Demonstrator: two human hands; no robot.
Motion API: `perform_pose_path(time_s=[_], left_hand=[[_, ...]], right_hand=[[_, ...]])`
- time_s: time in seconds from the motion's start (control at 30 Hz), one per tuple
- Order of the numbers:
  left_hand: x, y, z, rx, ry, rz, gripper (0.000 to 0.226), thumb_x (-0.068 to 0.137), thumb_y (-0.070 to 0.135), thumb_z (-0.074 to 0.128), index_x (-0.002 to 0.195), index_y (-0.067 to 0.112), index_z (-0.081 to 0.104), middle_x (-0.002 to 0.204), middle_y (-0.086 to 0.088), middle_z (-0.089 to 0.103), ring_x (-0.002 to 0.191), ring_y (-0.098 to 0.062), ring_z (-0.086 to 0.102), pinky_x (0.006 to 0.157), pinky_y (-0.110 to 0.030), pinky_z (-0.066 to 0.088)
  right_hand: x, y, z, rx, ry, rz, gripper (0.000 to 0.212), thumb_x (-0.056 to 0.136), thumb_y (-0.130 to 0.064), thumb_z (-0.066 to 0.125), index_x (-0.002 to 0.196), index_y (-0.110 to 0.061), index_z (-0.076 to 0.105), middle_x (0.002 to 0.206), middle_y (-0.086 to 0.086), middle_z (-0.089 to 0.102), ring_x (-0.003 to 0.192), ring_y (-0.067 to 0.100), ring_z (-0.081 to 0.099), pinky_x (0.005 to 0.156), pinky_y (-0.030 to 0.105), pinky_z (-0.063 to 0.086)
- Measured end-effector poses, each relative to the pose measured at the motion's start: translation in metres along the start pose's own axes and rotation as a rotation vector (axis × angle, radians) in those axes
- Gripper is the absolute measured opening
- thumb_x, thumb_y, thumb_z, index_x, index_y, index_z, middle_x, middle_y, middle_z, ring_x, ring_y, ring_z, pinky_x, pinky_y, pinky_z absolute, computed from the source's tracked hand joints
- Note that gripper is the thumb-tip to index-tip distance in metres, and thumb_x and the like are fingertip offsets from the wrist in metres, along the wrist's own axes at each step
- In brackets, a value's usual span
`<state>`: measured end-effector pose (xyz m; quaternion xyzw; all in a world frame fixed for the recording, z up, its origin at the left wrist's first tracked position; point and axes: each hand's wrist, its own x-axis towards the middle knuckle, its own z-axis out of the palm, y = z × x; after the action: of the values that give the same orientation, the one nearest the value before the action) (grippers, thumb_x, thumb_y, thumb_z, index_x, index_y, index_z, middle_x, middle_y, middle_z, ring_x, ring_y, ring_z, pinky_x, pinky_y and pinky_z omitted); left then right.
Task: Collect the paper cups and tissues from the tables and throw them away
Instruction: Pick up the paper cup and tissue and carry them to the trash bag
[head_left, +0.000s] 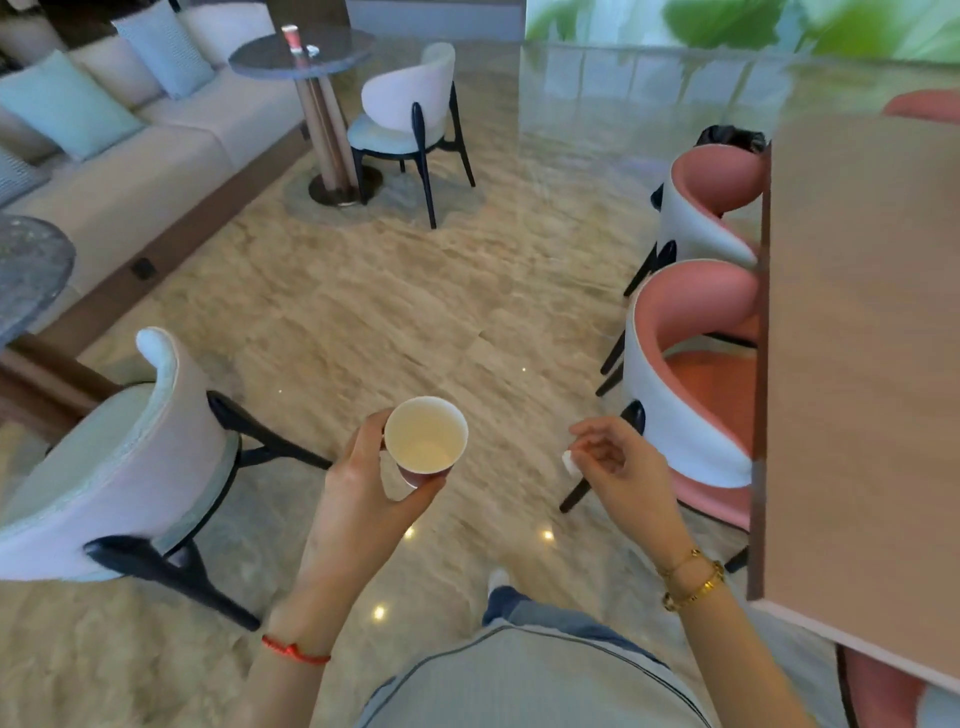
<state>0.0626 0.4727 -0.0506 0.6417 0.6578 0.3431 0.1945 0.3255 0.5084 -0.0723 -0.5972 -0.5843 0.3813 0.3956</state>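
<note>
Two hands show in the head view, each holding one thing. The left hand (363, 467) grips one paper cup (426, 436) upright, fingers and thumb curled round its side, mouth open to the camera and nothing visible inside. The right hand (618, 462) pinches one small white tissue (569, 461) between curled fingertips, just beside the cup but apart from it. Both are held over the marble floor (415, 312), not above any table. One more cup (292, 39), red and white, stands on the far round table (343, 52), with a small white thing beside it too blurred to name. A second round table (26, 270) shows at the left edge. Two pale chairs stand left: one near (130, 467), one far (410, 109). Two pink chairs (696, 374) (711, 202) sit against the wooden table (862, 364) on the right. One long sofa (171, 156) carries several cushions.
</note>
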Motion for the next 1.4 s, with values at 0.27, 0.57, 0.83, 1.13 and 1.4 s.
perform_pose_path(time_s=[0.27, 0.57, 0.83, 1.13, 1.4], left_hand=[[0.184, -0.004, 0.03, -0.054, 0.023, -0.004, 0.069, 0.068, 0.04, 0.085, 0.125, 0.027, 0.049, 0.113, 0.013, 0.057, 0.098, -0.006, 0.058, 0.071, -0.001, 0.04], [0.388, -0.032, 0.091, -0.107, -0.044, 0.024, 0.07, 0.068, 0.036, 0.085, 0.127, 0.024, 0.05, 0.114, 0.009, 0.059, 0.098, -0.007, 0.056, 0.072, -0.002, 0.041], [0.618, -0.028, 0.137, -0.167, -0.113, 0.146, 0.067, 0.069, 0.046, 0.083, 0.125, 0.04, 0.046, 0.118, 0.024, 0.055, 0.107, 0.002, 0.054, 0.081, -0.011, 0.046], [0.805, -0.01, 0.207, -0.166, -0.274, 0.237, 0.063, 0.071, 0.046, 0.082, 0.122, 0.042, 0.045, 0.117, 0.028, 0.053, 0.109, 0.005, 0.051, 0.082, -0.012, 0.044], [0.963, 0.024, 0.3, -0.215, -0.309, 0.282, 0.061, 0.072, 0.041, 0.082, 0.122, 0.042, 0.046, 0.116, 0.028, 0.054, 0.108, 0.006, 0.051, 0.082, -0.01, 0.045]], right_hand=[[0.19, -0.017, -0.001, -0.023, 0.01, -0.015, 0.019, 0.085, -0.007, 0.066, 0.101, -0.019, 0.063, 0.089, -0.001, 0.068, 0.084, 0.013, 0.064, 0.076, 0.022, 0.052], [0.372, 0.002, 0.007, -0.037, 0.075, 0.055, 0.018, 0.087, -0.007, 0.064, 0.101, -0.019, 0.064, 0.09, 0.0, 0.066, 0.085, 0.015, 0.063, 0.077, 0.027, 0.054], [0.579, -0.017, -0.004, -0.049, 0.178, 0.025, 0.02, 0.087, -0.008, 0.065, 0.103, -0.019, 0.064, 0.091, -0.005, 0.067, 0.087, 0.009, 0.064, 0.083, 0.028, 0.054], [0.732, 0.007, -0.033, -0.011, 0.349, 0.152, 0.018, 0.086, -0.008, 0.066, 0.099, -0.02, 0.065, 0.087, -0.005, 0.068, 0.082, 0.009, 0.065, 0.077, 0.024, 0.053], [0.893, 0.053, -0.082, 0.018, 0.394, 0.192, 0.02, 0.086, -0.01, 0.066, 0.097, -0.026, 0.062, 0.087, -0.006, 0.067, 0.078, 0.008, 0.063, 0.073, 0.022, 0.053]])
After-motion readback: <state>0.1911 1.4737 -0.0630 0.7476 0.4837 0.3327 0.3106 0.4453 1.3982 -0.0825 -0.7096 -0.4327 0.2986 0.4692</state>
